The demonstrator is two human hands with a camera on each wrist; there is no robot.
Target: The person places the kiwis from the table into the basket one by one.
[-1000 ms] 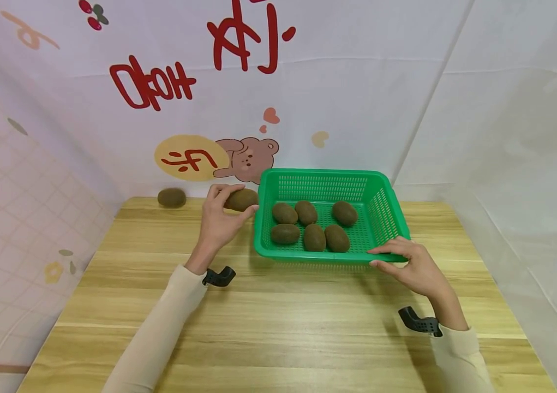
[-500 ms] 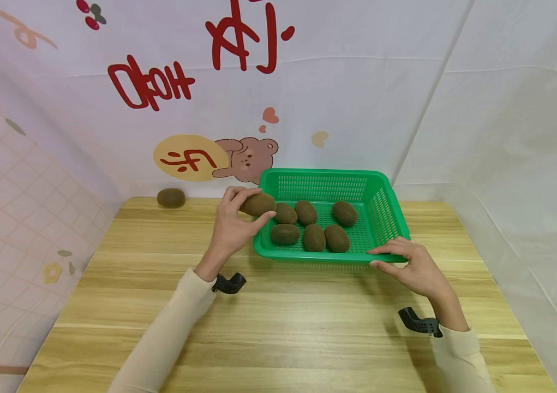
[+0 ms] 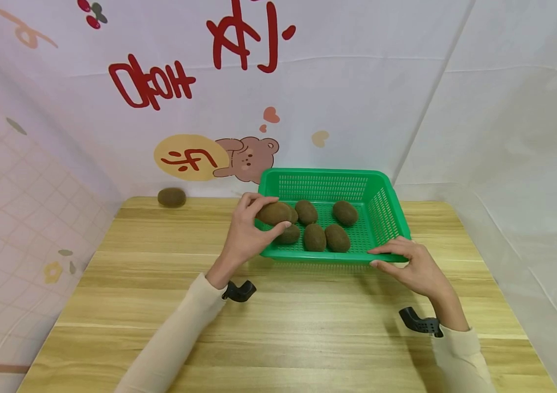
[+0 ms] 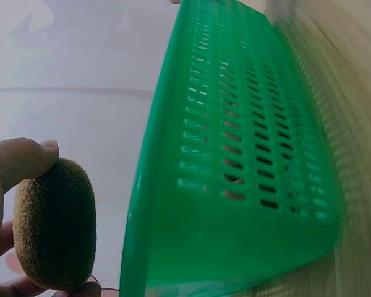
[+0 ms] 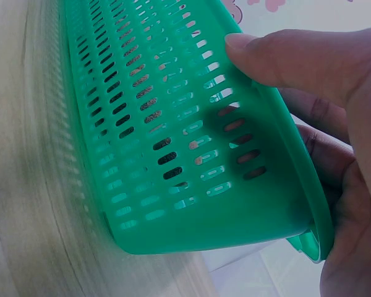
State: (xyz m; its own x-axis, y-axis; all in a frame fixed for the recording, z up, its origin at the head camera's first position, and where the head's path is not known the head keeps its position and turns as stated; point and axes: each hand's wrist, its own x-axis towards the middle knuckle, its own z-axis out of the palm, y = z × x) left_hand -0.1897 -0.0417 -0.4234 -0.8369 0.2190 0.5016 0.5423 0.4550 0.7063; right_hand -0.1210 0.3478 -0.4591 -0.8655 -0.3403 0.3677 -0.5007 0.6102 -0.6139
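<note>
A brown, fuzzy kiwi (image 3: 274,213) is pinched between the thumb and fingers of my left hand (image 3: 249,232), over the left side of a green plastic basket (image 3: 317,255). In the left wrist view the kiwi (image 4: 55,226) hangs beside the basket's rim, above its level. Several other kiwis (image 3: 337,238) lie on the basket floor, two of them partly covered by the held one and the hand. My right hand (image 3: 415,267) grips the basket's front right corner, thumb outside and fingers over the rim, as the right wrist view shows.
One more kiwi (image 3: 172,197) lies at the back left edge of the wooden table (image 3: 307,327). A white printed cloth (image 3: 357,98) hangs behind the table, with pale sheets at both sides.
My left hand has carried the kiwi rightward, from beside the basket's left wall to over the basket. The right hand and the basket have stayed put.
</note>
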